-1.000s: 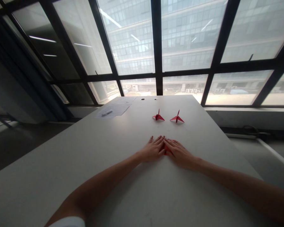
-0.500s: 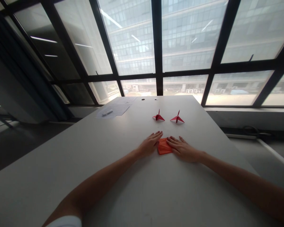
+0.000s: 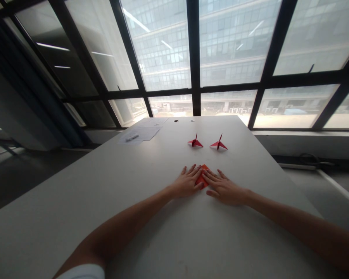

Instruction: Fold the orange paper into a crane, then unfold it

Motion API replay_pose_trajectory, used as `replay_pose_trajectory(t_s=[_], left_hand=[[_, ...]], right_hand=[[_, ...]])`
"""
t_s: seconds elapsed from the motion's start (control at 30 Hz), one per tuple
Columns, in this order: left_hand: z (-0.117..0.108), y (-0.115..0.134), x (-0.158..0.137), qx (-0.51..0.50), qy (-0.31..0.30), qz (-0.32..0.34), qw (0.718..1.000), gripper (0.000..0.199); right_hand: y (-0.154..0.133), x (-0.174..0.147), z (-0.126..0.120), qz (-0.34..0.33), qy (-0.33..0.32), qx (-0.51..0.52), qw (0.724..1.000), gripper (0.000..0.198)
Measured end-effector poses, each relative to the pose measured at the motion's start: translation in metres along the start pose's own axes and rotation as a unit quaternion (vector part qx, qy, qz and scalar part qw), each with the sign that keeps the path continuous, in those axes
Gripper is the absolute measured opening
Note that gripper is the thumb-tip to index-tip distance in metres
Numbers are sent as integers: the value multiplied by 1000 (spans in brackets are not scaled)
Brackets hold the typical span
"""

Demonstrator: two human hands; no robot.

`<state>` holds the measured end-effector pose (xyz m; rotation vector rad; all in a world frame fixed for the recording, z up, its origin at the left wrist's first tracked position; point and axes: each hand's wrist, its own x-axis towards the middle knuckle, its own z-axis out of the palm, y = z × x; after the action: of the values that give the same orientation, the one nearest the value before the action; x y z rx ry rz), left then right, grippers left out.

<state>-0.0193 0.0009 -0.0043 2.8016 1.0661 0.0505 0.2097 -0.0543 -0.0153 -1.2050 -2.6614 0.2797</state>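
Left hand and right hand lie palm-down with their fingers straight and a little spread, opened flat rather than curled; they rest on a folded orange-red paper and cover its two sides. The paper lies flat on the white counter, in front of the person, its upper corner and a strip of its middle showing between the hands. The fingertips of both hands come close together over it, and the right thumb is set apart from the other fingers, near the paper's lower corner.

Just beyond, two red folded-paper figures stand side by side, well apart from the hands: the left figure and the right figure, each with two slanting wings and a thin upright point.

Farther off to the left, white sheets overlap on the counter, bearing faint marks too small to read. A white pen-like object lies across them; any lettering on it is too blurred to tell. At the far edge is a dark round hole. Beyond rise dark-framed windows, with a many-storeyed building outside.
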Motion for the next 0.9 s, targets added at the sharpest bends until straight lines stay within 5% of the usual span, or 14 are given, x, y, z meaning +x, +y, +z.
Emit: replay_pose_trajectory(t_s=[0.3, 0.4, 0.5, 0.7, 0.9], left_hand=[[3, -1, 1, -4, -7, -18, 1000, 75], [4, -1, 1, -1, -3, -13, 1000, 74], [4, -1, 1, 0, 8, 0, 1000, 73], [3, 0, 0, -25, 43, 21, 999, 73], [-7, 3, 3, -64, 156, 12, 986, 59]], right_hand=[[16, 3, 0, 201, 80, -54, 975, 76], [5, 12, -2, 134, 101, -45, 985, 70], [-3, 16, -1, 58, 45, -14, 997, 69], [0, 14, 3, 67, 22, 9, 997, 70], [1, 8, -6, 11, -2, 22, 1000, 65]])
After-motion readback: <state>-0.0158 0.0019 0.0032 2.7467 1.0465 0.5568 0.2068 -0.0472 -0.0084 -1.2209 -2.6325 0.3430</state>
